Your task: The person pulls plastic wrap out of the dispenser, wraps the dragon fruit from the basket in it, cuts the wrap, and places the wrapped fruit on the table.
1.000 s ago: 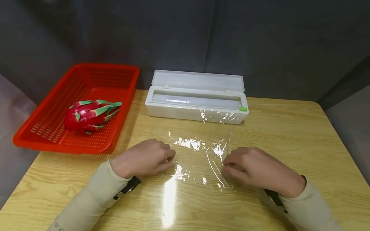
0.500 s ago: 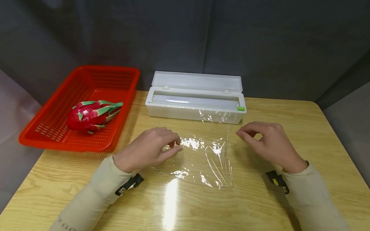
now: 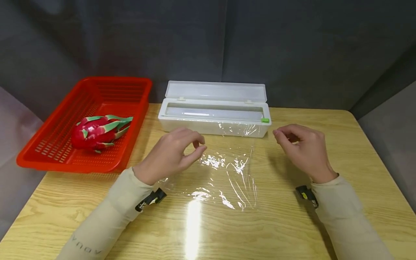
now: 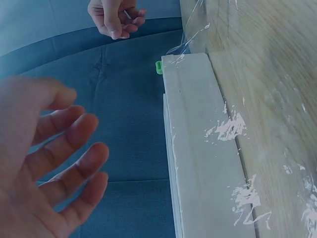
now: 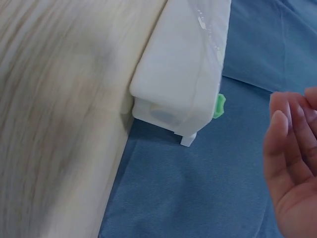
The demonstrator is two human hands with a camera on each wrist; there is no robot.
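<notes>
A white cling film dispenser (image 3: pixel 212 127) stands at the back of the table with its lid (image 3: pixel 216 92) raised. From it a sheet of clear cling film (image 3: pixel 211 187) runs forward and lies wrinkled on the wood. My left hand (image 3: pixel 172 153) hovers over the sheet's left side, fingers loosely bent and thumb apart; the left wrist view shows nothing in its palm. Off the dispenser's right end, near the green slider (image 3: pixel 265 120), my right hand (image 3: pixel 303 150) is held in the air. Its fingers are loosely curled and hold nothing in the right wrist view.
A red plastic basket (image 3: pixel 128 153) at the left holds a dragon fruit (image 3: pixel 97 133). The wooden table (image 3: pixel 292 234) ends at the back against a dark curtain (image 3: pixel 208 39).
Both hands have risen from the film's near part and moved forward toward the dispenser, the right one also outward. The film stays lying on the table.
</notes>
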